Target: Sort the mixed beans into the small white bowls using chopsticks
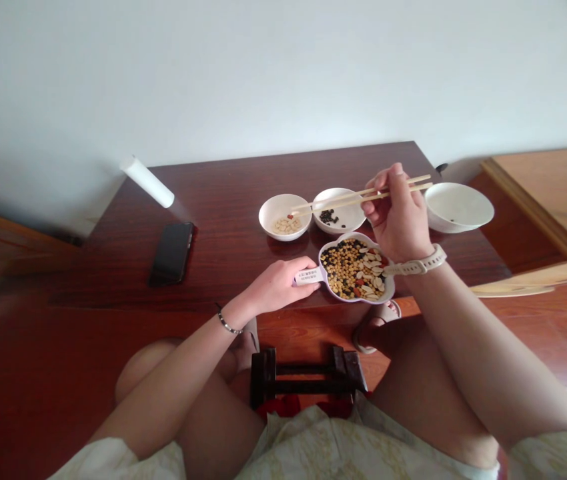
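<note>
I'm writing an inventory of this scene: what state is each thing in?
Dish: held by its handle, loaded with mixed beans
Left hand: closed around the handle
Chopsticks: tips at a red piece; whether gripping it, unclear
Right hand: holding the chopsticks
Left bowl: holds pale pieces
Middle bowl: holds black beans
Right bowl: nearly empty, small dark speck
Phone: lying flat, dark

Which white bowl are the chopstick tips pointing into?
The leftmost bowl, the one holding pale pieces. The chopsticks only cross over the middle bowl, with its black beans, and point away from the rightmost bowl.
</note>
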Motion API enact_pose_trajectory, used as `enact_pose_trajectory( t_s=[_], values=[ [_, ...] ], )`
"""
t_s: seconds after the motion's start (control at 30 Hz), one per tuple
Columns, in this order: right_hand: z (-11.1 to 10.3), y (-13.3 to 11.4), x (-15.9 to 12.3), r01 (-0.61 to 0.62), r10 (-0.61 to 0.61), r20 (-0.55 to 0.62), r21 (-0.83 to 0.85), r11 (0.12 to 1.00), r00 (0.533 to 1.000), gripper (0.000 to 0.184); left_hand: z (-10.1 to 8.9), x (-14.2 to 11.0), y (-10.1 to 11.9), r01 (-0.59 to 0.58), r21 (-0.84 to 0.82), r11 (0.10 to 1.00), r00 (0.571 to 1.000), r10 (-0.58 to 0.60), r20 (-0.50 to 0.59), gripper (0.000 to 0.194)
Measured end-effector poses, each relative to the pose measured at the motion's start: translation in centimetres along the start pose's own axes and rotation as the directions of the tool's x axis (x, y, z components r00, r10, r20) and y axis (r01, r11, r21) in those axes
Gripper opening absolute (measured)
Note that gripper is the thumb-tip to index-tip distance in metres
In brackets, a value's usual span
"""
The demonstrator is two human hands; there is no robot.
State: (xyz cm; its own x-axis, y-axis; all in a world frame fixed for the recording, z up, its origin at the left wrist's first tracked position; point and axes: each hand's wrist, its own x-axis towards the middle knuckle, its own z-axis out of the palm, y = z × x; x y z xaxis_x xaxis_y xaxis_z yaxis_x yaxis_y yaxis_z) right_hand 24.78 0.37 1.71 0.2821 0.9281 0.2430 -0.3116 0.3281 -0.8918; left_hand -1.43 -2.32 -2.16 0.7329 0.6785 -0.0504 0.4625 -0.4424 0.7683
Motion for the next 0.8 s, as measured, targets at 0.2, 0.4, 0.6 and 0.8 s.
enact_pose_trajectory(
  t_s=[0.2, 0.4, 0.6, 0.8],
  values=[
    [-0.2, 0.2, 0.2, -0.021, 0.021, -0.004, 0.028, 0.999, 1.0, 0.037, 0.0, 0.0, 0.1, 0.002, -0.003, 1.0, 1.0, -0.002, -0.001, 0.022],
    [-2.7, -0.6, -0.1, -0.061, 0.061, -0.071, 0.0, 0.998, 0.996, 0.04, -0.1, 0.1, -0.1, -0.011, 0.003, 1.0, 1.0, 0.011, -0.001, 0.02],
    [-5.8, -2.2, -0.7, -0.158, 0.155, -0.039, -0.098, 0.983, 0.987, 0.04, -0.2, 0.1, 0.0, 0.002, -0.011, 1.0, 1.0, -0.002, 0.005, 0.02],
    [-7.9, -3.0, -1.4, -0.248, 0.254, -0.003, -0.235, 0.94, 0.967, 0.042, -0.1, 0.2, -0.2, 0.009, -0.015, 1.0, 1.0, -0.009, 0.004, 0.022]
  ],
)
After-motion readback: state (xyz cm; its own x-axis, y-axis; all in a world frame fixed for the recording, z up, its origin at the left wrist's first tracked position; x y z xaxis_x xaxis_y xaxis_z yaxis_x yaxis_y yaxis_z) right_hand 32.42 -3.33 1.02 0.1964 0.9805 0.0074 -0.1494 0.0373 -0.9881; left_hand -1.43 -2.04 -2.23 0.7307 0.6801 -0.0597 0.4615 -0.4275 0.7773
